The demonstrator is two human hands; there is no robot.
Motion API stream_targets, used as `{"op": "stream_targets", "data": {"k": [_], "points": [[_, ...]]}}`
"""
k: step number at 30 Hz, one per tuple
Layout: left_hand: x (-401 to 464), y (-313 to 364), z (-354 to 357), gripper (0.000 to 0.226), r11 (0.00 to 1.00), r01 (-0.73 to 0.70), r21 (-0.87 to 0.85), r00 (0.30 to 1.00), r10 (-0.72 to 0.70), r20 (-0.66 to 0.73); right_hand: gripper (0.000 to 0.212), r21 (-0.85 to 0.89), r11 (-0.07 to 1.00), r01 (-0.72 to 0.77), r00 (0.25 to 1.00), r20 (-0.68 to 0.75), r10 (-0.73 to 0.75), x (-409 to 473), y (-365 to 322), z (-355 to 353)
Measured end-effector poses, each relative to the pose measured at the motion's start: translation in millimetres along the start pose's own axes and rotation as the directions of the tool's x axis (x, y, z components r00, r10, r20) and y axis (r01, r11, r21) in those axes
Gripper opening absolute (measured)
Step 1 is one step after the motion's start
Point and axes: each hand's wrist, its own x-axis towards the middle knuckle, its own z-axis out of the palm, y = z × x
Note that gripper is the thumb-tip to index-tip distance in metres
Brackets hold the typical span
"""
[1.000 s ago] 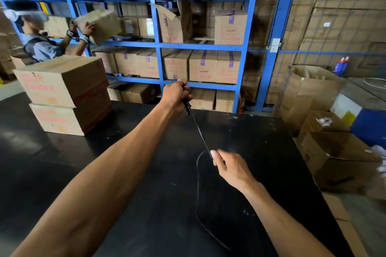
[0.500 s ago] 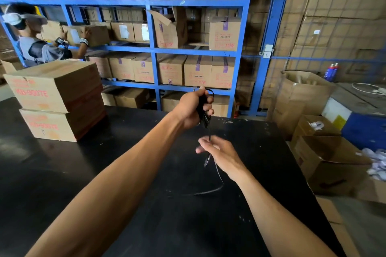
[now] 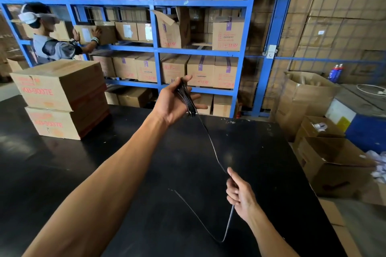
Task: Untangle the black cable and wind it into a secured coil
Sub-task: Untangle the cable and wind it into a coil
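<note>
Left hand (image 3: 174, 100) is raised palm-up above the far side of the black table (image 3: 62, 173), its fingers spread and only loosely bent, with several loops of the black cable (image 3: 211, 142) bunched across the palm and hanging off its lower edge. The thumb points up beside the bundle, and whether it presses on the loops cannot be told. From the bundle a single strand of the cable runs down and to the right through the air to the right hand (image 3: 240, 194), which is lower and nearer the camera. That hand has its fingers curled round the strand, with the forefinger lying along it. Below this hand the cable drops to a sharp bend near the table's near edge, then runs back up and to the left, and its free end lies on the table surface between the two forearms.

At far left, two stacked cardboard boxes (image 3: 60, 98) with red print stand on the table. Behind them another person (image 3: 52, 46) wearing a headset has both hands on a carton on the blue shelving (image 3: 154, 48), whose levels are filled with more cartons. To the right of the shelving a blue post carries a wire mesh panel (image 3: 334, 27) with stacked cartons behind it. Beside the table on the right sit several open cardboard boxes (image 3: 325, 165) on the floor, and past them a blue and white unit (image 3: 363, 131) with white cord lying on top.
</note>
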Motion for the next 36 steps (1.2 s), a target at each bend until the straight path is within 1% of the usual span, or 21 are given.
{"op": "stream_targets", "data": {"k": [3, 5, 7, 9, 11, 12, 13, 14, 15, 16, 18, 20, 22, 24, 26, 28, 30, 31, 33, 35, 36], "points": [[-7, -2, 0, 0.047, 0.996, 0.082, 0.029, 0.989, -0.085, 0.124, 0.053, -0.313, 0.948, -0.053, 0.989, -0.151, 0.005, 7, -6, -3], [-15, -11, 2, 0.056, 0.975, 0.216, 0.052, 0.946, -0.222, 0.238, 0.053, -0.393, 0.915, -0.093, 0.977, -0.214, 0.008, 18, -24, 3], [-23, -22, 5, 0.058, 0.919, 0.369, 0.140, 0.844, -0.395, 0.363, 0.050, -0.390, 0.913, -0.120, 0.966, -0.258, 0.016, 29, -51, 9], [-28, -31, 2, 0.058, 0.815, 0.501, 0.291, 0.693, -0.580, 0.428, 0.044, -0.347, 0.932, -0.104, 0.970, -0.242, 0.019, 40, -82, 10], [-31, -44, -2, 0.057, 0.647, 0.594, 0.478, 0.541, -0.761, 0.357, 0.039, -0.276, 0.958, -0.076, 0.983, -0.184, 0.025, 46, -118, 9], [-33, -51, -4, 0.055, 0.563, 0.613, 0.554, 0.499, -0.820, 0.280, 0.036, -0.245, 0.968, -0.055, 0.989, -0.146, 0.019, 47, -136, 10], [-34, -59, -7, 0.053, 0.502, 0.623, 0.599, 0.490, -0.848, 0.202, 0.034, -0.228, 0.973, -0.029, 0.995, -0.105, 0.006, 45, -153, 13], [-34, -65, -11, 0.051, 0.474, 0.638, 0.607, 0.509, -0.851, 0.129, 0.032, -0.229, 0.974, 0.001, 0.998, -0.058, -0.014, 41, -168, 17], [-32, -69, -16, 0.048, 0.480, 0.661, 0.576, 0.548, -0.834, 0.066, 0.031, -0.248, 0.968, 0.034, 0.999, -0.012, -0.038, 35, -181, 23], [-30, -72, -21, 0.046, 0.520, 0.676, 0.522, 0.604, -0.797, 0.011, 0.031, -0.284, 0.956, 0.069, 0.998, 0.028, -0.063, 28, -191, 27], [-27, -75, -31, 0.041, 0.649, 0.642, 0.409, 0.721, -0.692, -0.034, 0.032, -0.382, 0.912, 0.153, 0.988, 0.095, -0.126, 12, -199, 35], [-23, -75, -32, 0.037, 0.779, 0.550, 0.301, 0.830, -0.551, -0.089, 0.032, -0.456, 0.862, 0.222, 0.974, 0.148, -0.172, 0, -193, 38], [-17, -74, -30, 0.041, 0.881, 0.441, 0.171, 0.895, -0.417, -0.161, 0.030, -0.499, 0.829, 0.254, 0.965, 0.186, -0.184, -8, -176, 38], [-9, -72, -29, 0.046, 0.935, 0.349, 0.059, 0.932, -0.340, -0.123, 0.031, -0.519, 0.816, 0.255, 0.961, 0.228, -0.156, -9, -154, 35], [-3, -69, -27, 0.048, 0.960, 0.277, -0.026, 0.960, -0.278, -0.045, 0.033, -0.478, 0.850, 0.221, 0.952, 0.295, -0.082, -8, -130, 32], [-1, -64, -21, 0.050, 0.970, 0.228, -0.088, 0.974, -0.227, 0.018, 0.037, -0.419, 0.894, 0.160, 0.934, 0.358, 0.001, -7, -107, 28], [-1, -60, -14, 0.052, 0.967, 0.225, -0.117, 0.969, -0.210, 0.128, 0.042, -0.447, 0.884, 0.133, 0.932, 0.360, 0.042, -8, -87, 26], [-2, -59, -11, 0.050, 0.961, 0.246, -0.122, 0.956, -0.220, 0.196, 0.047, -0.509, 0.849, 0.146, 0.947, 0.319, 0.028, -7, -80, 26], [-4, -56, -9, 0.049, 0.939, 0.334, -0.081, 0.902, -0.294, 0.316, 0.059, -0.691, 0.697, 0.189, 0.978, 0.198, -0.069, -4, -75, 24], [-11, -52, -9, 0.049, 0.897, 0.439, 0.047, 0.813, -0.419, 0.405, 0.065, -0.814, 0.554, 0.174, 0.980, 0.087, -0.180, 2, -86, 20], [-14, -52, -11, 0.049, 0.865, 0.485, 0.127, 0.759, -0.488, 0.431, 0.063, -0.831, 0.529, 0.170, 0.974, 0.060, -0.220, 6, -97, 18]]}}
